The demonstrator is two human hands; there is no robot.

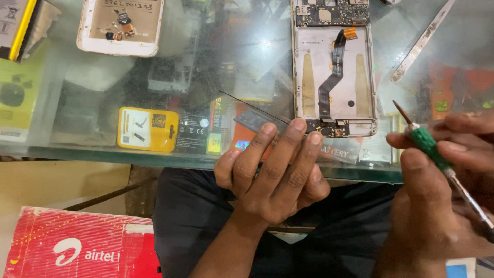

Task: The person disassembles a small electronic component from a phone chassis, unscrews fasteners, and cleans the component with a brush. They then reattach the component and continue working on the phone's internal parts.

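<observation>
My left hand (278, 172) is raised over the front edge of the glass counter (77, 103), its fingers closed on a thin dark flat panel (256, 118) seen almost edge-on and slanting up to the left. My right hand (437, 206) grips a small screwdriver (429, 149) with a green handle, its brownish tip pointing up and left. Just beyond both hands an opened phone (334, 67) lies flat on the glass, showing its white inner frame, a black flex cable and a circuit board at its top.
A second white phone shell (121, 25) lies at the back left. A metal strip (422, 44) lies at the back right. Packaged parts, one in a yellow pack (147, 128), show under the glass. A red box (77, 244) sits low on the left beside my lap.
</observation>
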